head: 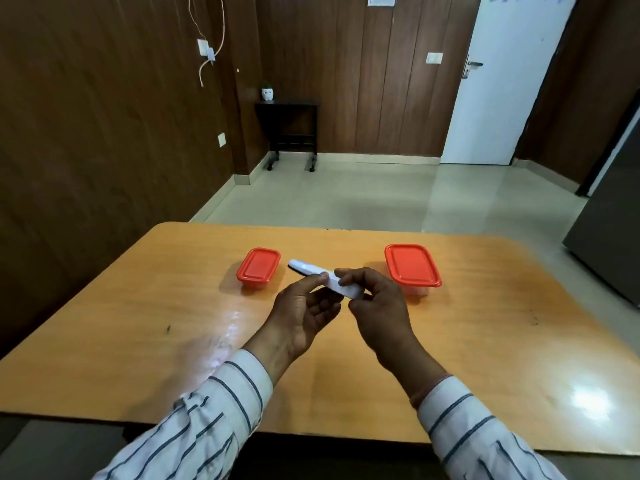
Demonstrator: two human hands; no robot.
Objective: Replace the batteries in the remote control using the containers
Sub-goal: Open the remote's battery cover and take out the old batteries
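Grip: fingers of left hand (304,306) and right hand (375,301) clasp the remote (306,268).
Lids: small container (258,265), large container (412,265) both closed.
Progress: early, swap apparently unstarted.

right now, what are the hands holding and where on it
The white remote control: the right hand grips its near end, the left hand pinches it around the middle.
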